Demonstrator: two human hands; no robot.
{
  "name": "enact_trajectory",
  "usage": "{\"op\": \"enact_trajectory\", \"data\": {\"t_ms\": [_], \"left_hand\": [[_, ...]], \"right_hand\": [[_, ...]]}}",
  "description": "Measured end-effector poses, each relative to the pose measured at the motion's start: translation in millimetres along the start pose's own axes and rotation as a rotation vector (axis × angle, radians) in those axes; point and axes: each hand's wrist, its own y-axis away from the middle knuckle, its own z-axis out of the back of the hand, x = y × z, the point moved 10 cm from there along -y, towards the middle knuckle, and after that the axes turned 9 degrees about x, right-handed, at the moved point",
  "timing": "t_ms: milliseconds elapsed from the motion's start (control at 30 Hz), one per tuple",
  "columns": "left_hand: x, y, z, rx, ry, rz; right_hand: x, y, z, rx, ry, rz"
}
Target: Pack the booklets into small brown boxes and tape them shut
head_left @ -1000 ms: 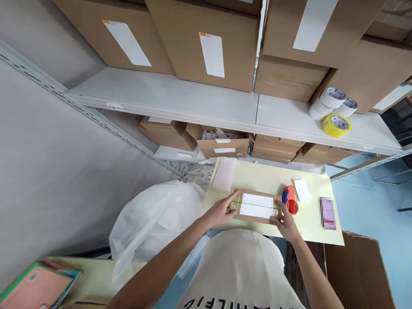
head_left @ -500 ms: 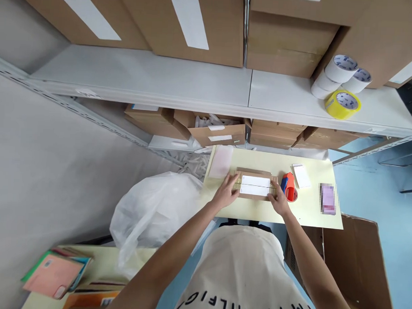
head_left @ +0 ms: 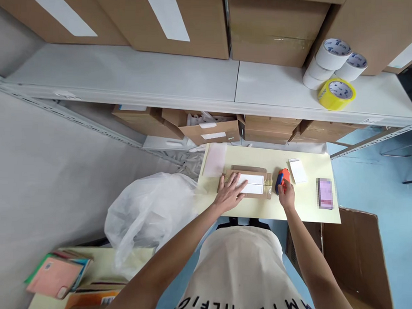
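A small cardboard box (head_left: 269, 179) lies on the pale yellow table (head_left: 258, 209), with a white label (head_left: 254, 184) on top and clear tape over its right end. My left hand (head_left: 229, 194) rests flat on the box's left part, fingers spread across the edge of the label. Just right of the box, my right hand (head_left: 287, 196) has its fingers closed on a red and blue tape dispenser (head_left: 283, 177), which is at the tabletop. Part of the dispenser is hidden by the hand.
A white pad (head_left: 297, 171) and a blurred purple item (head_left: 326, 194) lie at the right. A translucent plastic bag (head_left: 148, 216) bulges left of the table. An open carton (head_left: 356, 261) stands at lower right. Tape rolls (head_left: 336, 94) sit on the shelf (head_left: 144, 76) ahead.
My right hand has let go of the box's right end and taken hold of the tape dispenser. My left hand has moved from the box's left end onto its top.
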Motion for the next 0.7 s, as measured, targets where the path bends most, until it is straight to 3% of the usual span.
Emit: {"op": "enact_trajectory", "data": {"t_ms": [200,267,367,567,633,700], "left_hand": [[-0.5,-2.1,-5.1,0.012,-0.032,0.023],[0.1,-2.7,-6.7,0.003,-0.036,0.019],[1.7,-2.8,-7.7,-0.016,-0.028,0.020],[0.2,-1.0,-5.0,-0.052,0.025,-0.005],[-1.2,0.7,-3.6,-0.064,0.044,-0.015],[-3.0,3.2,-2.0,-0.071,0.072,-0.029]], "right_hand": [[-22.6,-13.0,-26.6,0.279,0.195,-0.278],[-22.2,-11.6,-21.5,0.286,0.199,-0.299],[-11.6,-8.3,6.9,0.179,0.050,-0.201],[51.7,-2.3,77.9,-0.110,-0.386,0.080],[82.4,-6.3,79.2,-0.112,-0.424,0.130],[111.8,-13.9,61.9,0.009,-0.453,0.174]]}}
